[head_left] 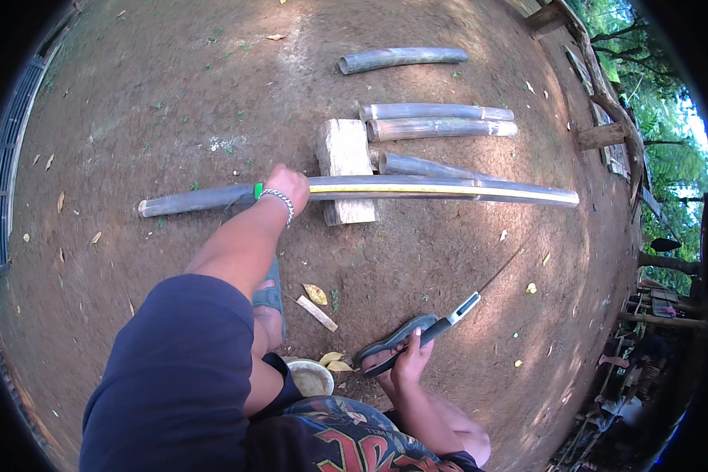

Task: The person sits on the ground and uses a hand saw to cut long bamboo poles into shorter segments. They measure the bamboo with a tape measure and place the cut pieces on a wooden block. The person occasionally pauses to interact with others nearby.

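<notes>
A long bamboo pole [165,206] lies crosswise in front of me, resting over a pale wooden block [344,149]. Along its top runs a yellow measuring tape [401,189], reaching toward the pole's right end. My left hand [291,186], with a chain bracelet at the wrist, is closed on the tape measure against the pole; a bit of green [259,191] shows beside the fist, the rest being hidden. Low on the right, beside my sandalled foot, my right hand [411,362] grips the dark handle of a saw [442,326]. Its thin blade points up and away to the right.
Several cut bamboo lengths [440,128] lie beyond the block, one farther off [403,58]. Near my feet are a flat wood strip [317,313], dry leaves [315,294] and a round pale bowl [311,377]. A rough timber frame [617,118] borders the dirt ground at right.
</notes>
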### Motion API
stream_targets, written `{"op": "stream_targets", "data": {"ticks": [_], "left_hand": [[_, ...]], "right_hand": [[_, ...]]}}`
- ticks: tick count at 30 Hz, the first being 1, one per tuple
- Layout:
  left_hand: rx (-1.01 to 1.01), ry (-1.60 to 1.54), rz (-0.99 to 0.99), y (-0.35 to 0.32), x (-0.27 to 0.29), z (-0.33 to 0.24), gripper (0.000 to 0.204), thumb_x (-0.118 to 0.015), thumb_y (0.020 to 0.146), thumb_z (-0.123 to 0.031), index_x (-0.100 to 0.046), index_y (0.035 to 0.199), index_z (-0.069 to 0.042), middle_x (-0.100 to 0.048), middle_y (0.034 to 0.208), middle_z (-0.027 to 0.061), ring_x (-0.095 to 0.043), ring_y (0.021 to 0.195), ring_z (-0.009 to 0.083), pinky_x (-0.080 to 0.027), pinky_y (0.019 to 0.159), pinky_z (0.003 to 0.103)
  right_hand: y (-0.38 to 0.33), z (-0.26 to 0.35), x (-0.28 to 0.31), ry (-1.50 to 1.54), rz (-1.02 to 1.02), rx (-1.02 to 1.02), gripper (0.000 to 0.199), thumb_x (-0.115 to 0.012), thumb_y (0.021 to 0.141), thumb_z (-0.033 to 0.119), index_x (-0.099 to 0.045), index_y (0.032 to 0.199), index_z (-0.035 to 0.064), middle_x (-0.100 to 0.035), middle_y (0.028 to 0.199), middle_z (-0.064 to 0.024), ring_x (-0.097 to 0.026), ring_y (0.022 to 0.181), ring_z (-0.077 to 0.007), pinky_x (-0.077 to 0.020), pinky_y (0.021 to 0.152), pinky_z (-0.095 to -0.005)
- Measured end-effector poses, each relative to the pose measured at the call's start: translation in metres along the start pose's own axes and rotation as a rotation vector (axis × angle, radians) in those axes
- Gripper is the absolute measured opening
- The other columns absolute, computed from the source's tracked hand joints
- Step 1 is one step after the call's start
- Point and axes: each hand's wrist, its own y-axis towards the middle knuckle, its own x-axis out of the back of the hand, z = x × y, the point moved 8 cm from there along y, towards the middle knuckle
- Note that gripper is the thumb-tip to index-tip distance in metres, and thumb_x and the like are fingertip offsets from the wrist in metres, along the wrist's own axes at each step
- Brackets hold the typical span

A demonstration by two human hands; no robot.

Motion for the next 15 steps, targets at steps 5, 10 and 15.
{"op": "stream_targets", "data": {"ticks": [5,10,15], "left_hand": [[0.014,0.040,-0.029,-0.003,-0.006,-0.001,0.020,-0.056,0.091,-0.018,-0.070,0.100,-0.008,-0.075,0.091,0.0085,-0.073,0.085,0.0226,-0.048,0.081,0.039],[0.031,0.037,-0.032,-0.006,-0.001,-0.004,0.021,-0.056,0.091,-0.018,-0.070,0.101,-0.007,-0.074,0.090,0.0095,-0.073,0.085,0.0234,-0.047,0.080,0.038],[0.053,0.015,-0.045,-0.007,-0.005,-0.005,0.021,-0.055,0.091,-0.016,-0.070,0.102,-0.006,-0.074,0.091,0.0100,-0.073,0.085,0.0240,-0.047,0.081,0.038]], "right_hand": [[-0.022,0.071,-0.051,-0.209,0.508,-0.099,0.021,-0.057,0.104,0.018,-0.046,0.117,0.0065,-0.050,0.076,-0.0018,-0.053,0.058,-0.0119,-0.0451,0.052,-0.0272],[-0.026,0.069,-0.079,-0.488,0.643,-0.127,0.037,-0.055,0.105,0.019,-0.044,0.137,0.0043,-0.054,0.079,-0.0023,-0.056,0.061,-0.0120,-0.0483,0.053,-0.0282],[-0.038,0.069,-0.109,-0.545,0.591,-0.150,0.054,-0.056,0.105,0.019,-0.032,0.153,0.0076,-0.053,0.080,-0.0012,-0.055,0.061,-0.0104,-0.0481,0.055,-0.0271]]}}
